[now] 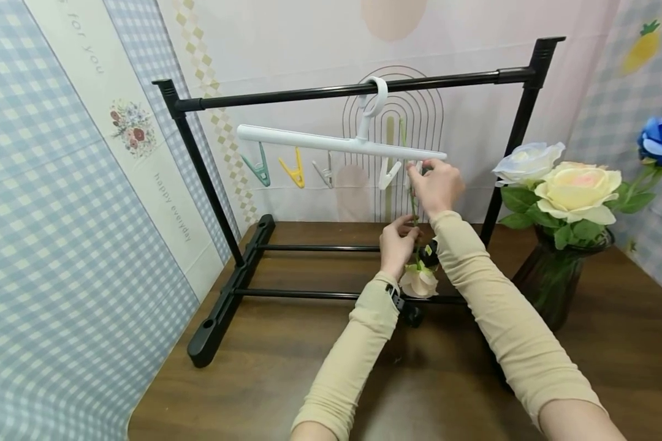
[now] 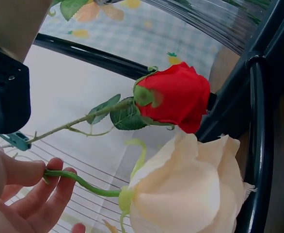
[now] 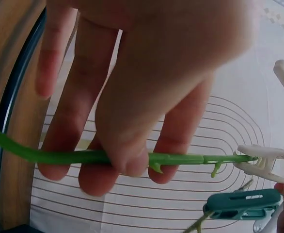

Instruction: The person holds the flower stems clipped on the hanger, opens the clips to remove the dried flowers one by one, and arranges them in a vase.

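Head view, with both hands pinching: left hand (image 1: 399,242) with thumb and fingertips closed on the green stem (image 3: 181,159) of a pale rose (image 1: 419,283), right hand (image 1: 438,184) just above it, squeezing a white clip (image 3: 268,152). Held bloom-down, just below the left hand's fingers. In the right wrist view, stem tip between the clip's jaws, with only the right hand's fingertips in frame. Next to that clip, near the right hand, a teal clip (image 3: 244,206) on the stem of a red rose (image 2: 176,97), also bloom-down, beside the pale one. Above the right hand, a white hanger (image 1: 309,141) hooked over the bar of a black rack (image 1: 298,95). Left of the right hand, along the hanger, more clips: white, grey, yellow (image 1: 295,171), blue-green. Right of both hands, a dark vase (image 1: 557,282) with cream, white and blue roses. Below both hands, a brown table (image 1: 243,380).
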A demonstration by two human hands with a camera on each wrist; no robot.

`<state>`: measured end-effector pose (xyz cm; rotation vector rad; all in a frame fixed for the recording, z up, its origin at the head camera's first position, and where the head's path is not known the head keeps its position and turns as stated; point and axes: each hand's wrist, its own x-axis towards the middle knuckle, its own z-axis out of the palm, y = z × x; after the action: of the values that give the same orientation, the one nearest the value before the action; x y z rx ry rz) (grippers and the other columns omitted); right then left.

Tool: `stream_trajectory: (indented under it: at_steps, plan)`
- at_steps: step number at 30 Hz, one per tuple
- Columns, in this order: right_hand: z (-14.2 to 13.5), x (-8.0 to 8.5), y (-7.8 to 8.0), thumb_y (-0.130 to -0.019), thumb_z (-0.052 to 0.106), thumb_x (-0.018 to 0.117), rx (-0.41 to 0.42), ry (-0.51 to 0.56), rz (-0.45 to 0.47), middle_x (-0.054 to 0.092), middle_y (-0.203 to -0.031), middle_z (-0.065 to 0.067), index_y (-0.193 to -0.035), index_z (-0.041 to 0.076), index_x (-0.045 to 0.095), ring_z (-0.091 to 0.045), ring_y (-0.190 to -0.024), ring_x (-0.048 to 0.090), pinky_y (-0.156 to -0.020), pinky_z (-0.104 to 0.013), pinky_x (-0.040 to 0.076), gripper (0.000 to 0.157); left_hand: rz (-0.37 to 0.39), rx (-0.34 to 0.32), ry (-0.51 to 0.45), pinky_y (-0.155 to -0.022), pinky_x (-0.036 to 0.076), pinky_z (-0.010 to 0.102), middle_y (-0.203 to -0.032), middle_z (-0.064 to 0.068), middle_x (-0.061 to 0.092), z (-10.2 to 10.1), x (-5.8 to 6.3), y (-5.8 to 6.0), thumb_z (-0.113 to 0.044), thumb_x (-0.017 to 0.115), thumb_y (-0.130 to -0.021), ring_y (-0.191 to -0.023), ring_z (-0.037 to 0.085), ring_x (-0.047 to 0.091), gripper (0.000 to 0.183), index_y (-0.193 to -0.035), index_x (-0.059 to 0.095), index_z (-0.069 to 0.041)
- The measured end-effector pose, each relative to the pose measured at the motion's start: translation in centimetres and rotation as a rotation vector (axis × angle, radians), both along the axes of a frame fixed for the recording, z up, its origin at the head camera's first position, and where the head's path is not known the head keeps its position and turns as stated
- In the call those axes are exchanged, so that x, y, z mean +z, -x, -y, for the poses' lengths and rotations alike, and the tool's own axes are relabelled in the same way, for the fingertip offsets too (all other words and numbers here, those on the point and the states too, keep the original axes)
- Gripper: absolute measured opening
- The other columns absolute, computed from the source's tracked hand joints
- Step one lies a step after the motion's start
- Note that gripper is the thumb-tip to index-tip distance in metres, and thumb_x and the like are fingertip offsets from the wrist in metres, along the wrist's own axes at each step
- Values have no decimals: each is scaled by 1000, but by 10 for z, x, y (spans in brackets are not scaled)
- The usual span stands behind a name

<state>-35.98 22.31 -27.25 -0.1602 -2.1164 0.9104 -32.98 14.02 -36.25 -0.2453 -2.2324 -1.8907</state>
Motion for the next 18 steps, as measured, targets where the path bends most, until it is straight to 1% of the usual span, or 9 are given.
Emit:
stream_trajectory:
  at_steps: [2, 3, 4, 6, 9, 10, 12, 14, 18]
  plan:
    - [-1, 2, 0, -89, 34, 63, 9, 22, -50, 74, -77, -16, -94, 1, 75, -30, -69, 71, -55, -21, 34, 36, -11, 0, 0, -50, 47, 22, -90, 8, 75, 0, 2, 0, -11, 63, -93, -74, 18, 70, 32, -125, 67, -15]
    - [-2, 3, -1, -88, 31, 63, 16, 36, -73, 74, -76, -17, -91, 0, 76, -27, -63, 68, -54, -19, 32, 34, -18, 2, 9, -52, 47, 22, -90, 8, 76, 0, 2, 0, -11, 63, -93, -74, 19, 70, 31, -124, 67, -15]
    - [-3, 5, -1, -88, 28, 63, 25, 55, -93, 74, -76, -18, -89, -1, 76, -19, -58, 66, -53, -16, 31, 31, -28, 4, 18, -54, 48, 22, -90, 8, 76, 0, 3, 1, -11, 63, -93, -75, 20, 71, 32, -124, 67, -14]
    - [-6, 8, -3, -87, 23, 64, 42, 87, -126, 74, -76, -19, -85, -3, 76, -2, -51, 55, -52, -13, 28, 28, -50, 13, 41, -57, 47, 20, -89, 8, 76, 1, 5, 2, -11, 64, -93, -75, 18, 71, 31, -123, 68, -14]
    - [-9, 12, -5, -86, 20, 64, 63, 112, -146, 73, -75, -20, -83, -4, 76, 14, -47, 36, -52, -9, 28, 27, -77, 35, 99, -58, 45, 19, -90, 6, 76, 3, 11, 3, -13, 64, -93, -73, 16, 70, 30, -122, 69, -17]
    - [-11, 12, -6, -86, 20, 65, 67, 114, -148, 73, -76, -20, -83, -4, 76, 16, -48, 36, -53, -10, 28, 27, -88, 46, 121, -58, 44, 19, -90, 5, 76, 4, 13, 3, -13, 64, -93, -73, 16, 70, 29, -121, 69, -17]
    - [-13, 14, -6, -86, 21, 65, 74, 116, -149, 73, -77, -21, -84, -4, 77, 15, -48, 36, -54, -10, 29, 28, -105, 73, 175, -58, 43, 21, -93, 4, 76, 7, 18, 2, -15, 64, -93, -73, 15, 69, 28, -120, 70, -20]
    - [-15, 14, -6, -86, 23, 66, 78, 118, -153, 73, -78, -21, -85, -3, 77, 15, -48, 37, -54, -11, 30, 29, -117, 103, 238, -60, 44, 24, -96, 3, 75, 11, 23, 2, -17, 64, -93, -76, 16, 69, 27, -119, 71, -22]
    - [-17, 11, -6, -86, 26, 67, 75, 119, -162, 73, -79, -21, -85, -3, 77, 17, -48, 35, -56, -12, 29, 31, -117, 156, 331, -62, 46, 28, -100, -2, 75, 19, 28, 4, -21, 64, -93, -76, 17, 69, 26, -118, 71, -26]
